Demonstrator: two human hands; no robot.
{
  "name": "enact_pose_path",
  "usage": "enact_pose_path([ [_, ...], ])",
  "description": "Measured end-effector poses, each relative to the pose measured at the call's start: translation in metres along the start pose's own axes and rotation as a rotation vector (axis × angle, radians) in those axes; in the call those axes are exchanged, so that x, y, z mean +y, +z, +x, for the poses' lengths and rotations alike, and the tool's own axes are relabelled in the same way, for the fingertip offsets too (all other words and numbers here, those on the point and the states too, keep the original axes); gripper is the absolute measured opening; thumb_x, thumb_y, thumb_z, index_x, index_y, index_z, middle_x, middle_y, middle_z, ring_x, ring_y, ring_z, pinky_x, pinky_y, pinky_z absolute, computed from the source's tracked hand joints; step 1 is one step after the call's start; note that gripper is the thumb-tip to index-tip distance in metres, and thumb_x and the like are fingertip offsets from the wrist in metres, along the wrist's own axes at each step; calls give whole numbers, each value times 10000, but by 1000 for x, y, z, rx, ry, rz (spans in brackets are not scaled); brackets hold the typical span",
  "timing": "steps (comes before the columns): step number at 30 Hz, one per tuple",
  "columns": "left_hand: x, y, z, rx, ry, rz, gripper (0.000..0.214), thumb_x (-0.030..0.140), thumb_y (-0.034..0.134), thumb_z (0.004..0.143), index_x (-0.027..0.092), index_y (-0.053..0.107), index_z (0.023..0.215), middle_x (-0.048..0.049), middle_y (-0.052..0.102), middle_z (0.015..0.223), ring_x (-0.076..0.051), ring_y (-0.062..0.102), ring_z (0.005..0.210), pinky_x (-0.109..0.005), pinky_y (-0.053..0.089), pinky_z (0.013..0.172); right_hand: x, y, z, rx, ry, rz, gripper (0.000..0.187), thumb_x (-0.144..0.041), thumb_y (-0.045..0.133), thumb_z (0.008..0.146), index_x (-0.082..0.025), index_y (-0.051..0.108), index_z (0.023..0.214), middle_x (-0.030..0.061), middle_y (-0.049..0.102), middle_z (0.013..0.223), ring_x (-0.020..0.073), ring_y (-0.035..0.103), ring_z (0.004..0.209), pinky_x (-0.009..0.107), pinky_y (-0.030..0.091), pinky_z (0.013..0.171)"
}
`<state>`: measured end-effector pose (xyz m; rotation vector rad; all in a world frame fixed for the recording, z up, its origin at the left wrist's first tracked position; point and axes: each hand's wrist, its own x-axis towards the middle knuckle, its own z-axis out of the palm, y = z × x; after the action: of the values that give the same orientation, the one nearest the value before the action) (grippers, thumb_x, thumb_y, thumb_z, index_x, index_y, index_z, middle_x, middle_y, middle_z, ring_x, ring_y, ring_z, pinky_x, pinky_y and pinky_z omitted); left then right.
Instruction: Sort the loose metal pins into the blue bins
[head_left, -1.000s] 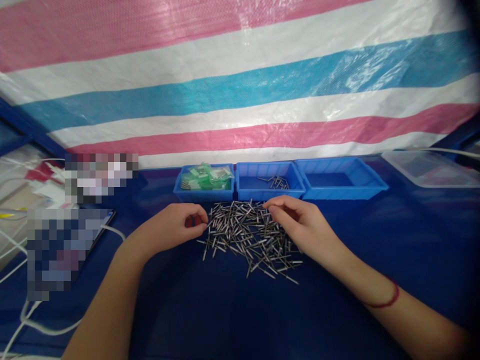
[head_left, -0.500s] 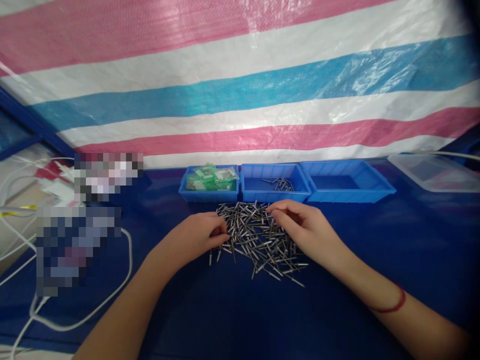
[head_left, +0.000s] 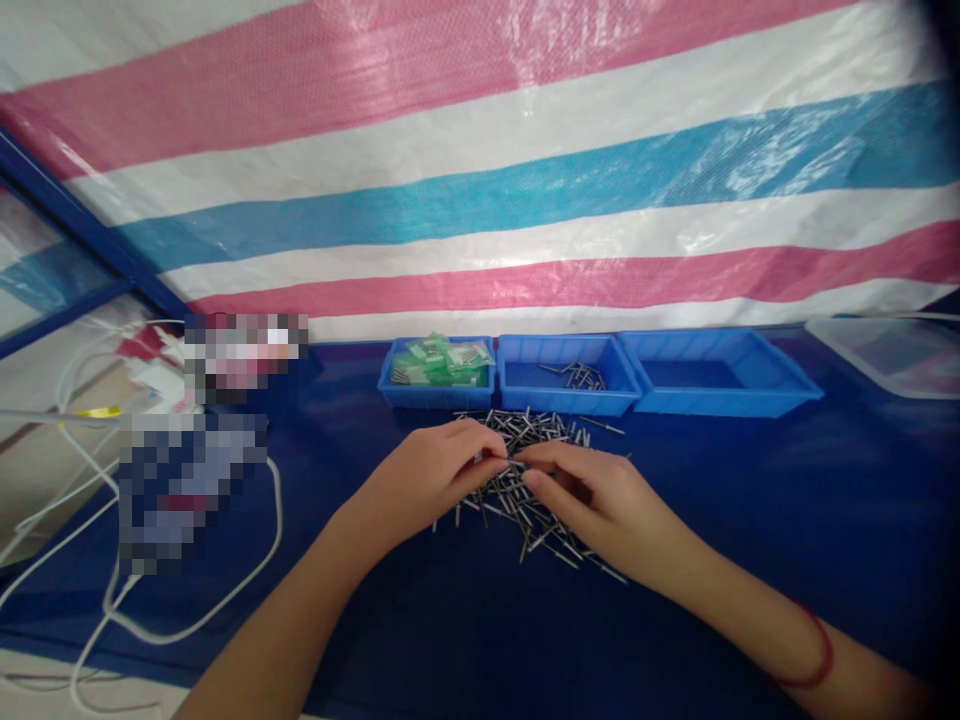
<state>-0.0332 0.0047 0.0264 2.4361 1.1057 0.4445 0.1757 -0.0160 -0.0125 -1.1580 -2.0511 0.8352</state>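
Observation:
A heap of small metal pins (head_left: 536, 430) lies on the dark blue table (head_left: 750, 520) in front of three blue bins. My left hand (head_left: 435, 475) rests on the heap's left side with its fingers curled and pinched together. My right hand (head_left: 592, 495) lies over the heap's middle, fingers bent, thumb and forefinger meeting the left hand's fingertips at one pin. What the fingers grip is too small to name with certainty. A red band sits on my right wrist (head_left: 814, 660).
Left bin (head_left: 439, 385) holds green plastic parts, the middle bin (head_left: 559, 395) a few pins, and nothing shows inside the right bin (head_left: 720, 385). A clear plastic tray (head_left: 885, 355) sits at far right. White cables (head_left: 187, 600) lie at left. A striped tarpaulin (head_left: 525, 180) hangs behind.
Both hands moved inward over the pin heap until their fingertips met in the middle. The camera view shifted left, so everything sits further right in the frame.

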Motion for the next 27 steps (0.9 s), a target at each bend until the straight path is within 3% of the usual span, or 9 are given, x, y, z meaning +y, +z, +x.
enact_pose_path([
  [3, 5, 5, 0, 63, 32, -91, 149, 276, 504, 920, 187, 616, 962, -34, 666, 973, -142, 612, 864, -234, 451, 778, -1, 1, -1, 6, -62, -6, 194, -282, 461, 918, -194, 634, 928, 45, 686, 869, 157, 618, 731, 268, 451, 657],
  [8, 12, 16, 3, 186, -65, -220, 144, 302, 579, 872, 185, 626, 940, -6, 676, 857, -112, 594, 703, -219, 462, 688, -4, 0, -1, -5, -35, -3, 180, -272, 465, 909, -198, 620, 854, 27, 655, 768, 133, 557, 611, 254, 407, 554],
  [14, 14, 25, 4, 217, -106, -345, 160, 310, 553, 881, 175, 634, 910, -14, 662, 820, -106, 575, 664, -211, 454, 617, -5, -1, 0, 21, 14, 103, 195, -300, 480, 900, -196, 628, 825, 9, 615, 685, 126, 523, 568, 242, 408, 519],
  [19, 16, 24, 4, 253, -77, -343, 114, 245, 556, 875, 171, 631, 918, -18, 639, 831, -100, 565, 681, -203, 448, 625, 1, 1, 0, 4, 79, 255, 210, -346, 497, 895, -197, 639, 851, 21, 633, 716, 157, 582, 665, 257, 466, 580],
  [23, 14, 24, 4, 272, -70, -307, 126, 252, 552, 879, 170, 628, 936, -17, 616, 814, -105, 562, 694, -212, 450, 640, 5, 2, 0, 82, 112, 299, 185, -348, 530, 881, -194, 631, 870, 37, 649, 816, 154, 583, 691, 268, 473, 616],
  [27, 10, 26, 4, 264, -71, -275, 152, 278, 534, 890, 173, 627, 950, -24, 615, 819, -112, 555, 693, -228, 454, 654, 9, 4, -1, 171, 117, 311, 149, -334, 562, 860, -197, 619, 877, 34, 642, 784, 158, 586, 689, 266, 466, 602],
])
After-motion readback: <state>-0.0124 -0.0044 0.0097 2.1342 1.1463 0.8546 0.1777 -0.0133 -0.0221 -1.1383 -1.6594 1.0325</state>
